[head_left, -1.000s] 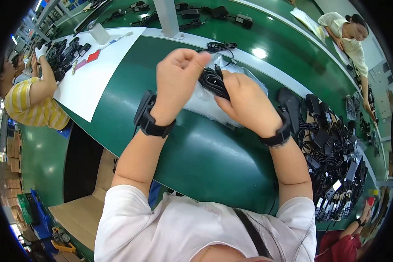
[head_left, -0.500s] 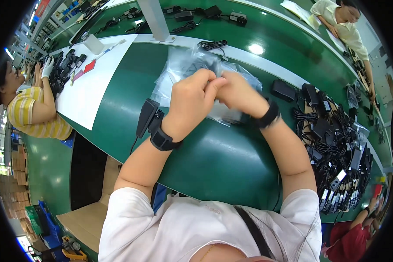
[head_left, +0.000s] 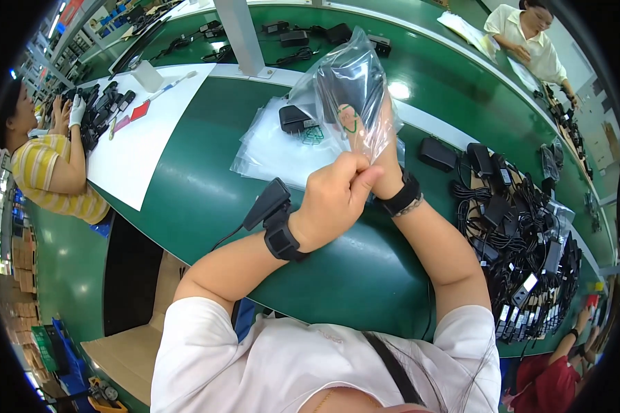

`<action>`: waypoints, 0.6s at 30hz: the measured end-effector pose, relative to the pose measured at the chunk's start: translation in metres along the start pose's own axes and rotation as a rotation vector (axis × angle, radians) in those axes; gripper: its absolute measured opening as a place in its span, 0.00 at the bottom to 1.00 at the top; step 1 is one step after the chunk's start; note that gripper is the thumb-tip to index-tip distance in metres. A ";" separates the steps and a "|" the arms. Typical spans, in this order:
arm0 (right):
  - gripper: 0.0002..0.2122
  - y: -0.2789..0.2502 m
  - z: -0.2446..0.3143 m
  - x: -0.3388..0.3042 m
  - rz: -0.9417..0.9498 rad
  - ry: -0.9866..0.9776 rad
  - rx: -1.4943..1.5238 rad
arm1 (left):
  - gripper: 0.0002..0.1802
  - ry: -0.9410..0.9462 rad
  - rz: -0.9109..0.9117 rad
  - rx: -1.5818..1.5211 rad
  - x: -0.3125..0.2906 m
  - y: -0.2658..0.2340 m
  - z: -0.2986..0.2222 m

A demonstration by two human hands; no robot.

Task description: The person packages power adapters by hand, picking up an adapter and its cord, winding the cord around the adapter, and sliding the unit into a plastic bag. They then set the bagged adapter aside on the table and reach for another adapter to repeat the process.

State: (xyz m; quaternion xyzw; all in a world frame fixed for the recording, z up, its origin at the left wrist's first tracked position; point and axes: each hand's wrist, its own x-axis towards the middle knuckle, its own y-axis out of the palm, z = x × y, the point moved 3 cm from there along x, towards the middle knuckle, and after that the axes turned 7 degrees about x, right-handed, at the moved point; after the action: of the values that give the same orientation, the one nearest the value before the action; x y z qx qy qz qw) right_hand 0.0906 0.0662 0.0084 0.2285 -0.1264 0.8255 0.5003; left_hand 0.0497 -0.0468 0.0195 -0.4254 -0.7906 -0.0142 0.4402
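Observation:
My left hand (head_left: 334,196) pinches the lower edge of a clear plastic bag (head_left: 368,55) with green printed marks, held up above the table. Inside that bag is my right hand (head_left: 387,141), its thumb spread away from the fingers under the film. A dark coiled cable (head_left: 344,77) shows through the plastic; whether it lies behind or inside the bag, I cannot tell. To the left, a black power adapter (head_left: 293,118) rests on a stack of flat clear bags (head_left: 265,148). A black device is strapped to my left wrist, a black band to my right.
A big heap of black adapters and cables (head_left: 517,234) covers the right of the green table (head_left: 213,144). A metal post (head_left: 240,34) rises at the far edge. A white sheet (head_left: 145,131) lies left, beside a co-worker in yellow stripes (head_left: 48,162). Other people sit far right.
The plastic bag has come up off the stack, and my right hand is now inside it. My left hand has shifted lower, pinching its edge. The adapter on the stack has come into view.

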 end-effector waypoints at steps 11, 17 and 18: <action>0.22 0.016 0.025 -0.017 0.440 0.306 0.273 | 0.23 -0.666 0.105 -0.902 0.048 -0.038 0.072; 0.21 0.017 0.034 -0.017 0.271 -0.143 -0.031 | 0.20 -0.596 -0.007 -0.888 0.022 -0.014 0.056; 0.21 0.016 0.038 -0.016 0.359 -0.051 -0.048 | 0.20 -0.598 -0.002 -0.887 0.023 -0.018 0.058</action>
State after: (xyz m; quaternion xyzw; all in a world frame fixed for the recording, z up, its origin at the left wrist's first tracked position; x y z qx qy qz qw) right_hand 0.0923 0.0299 0.0340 0.2112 -0.1972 0.8923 0.3469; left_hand -0.0084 -0.0203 0.0069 -0.5552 -0.8001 -0.2256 -0.0264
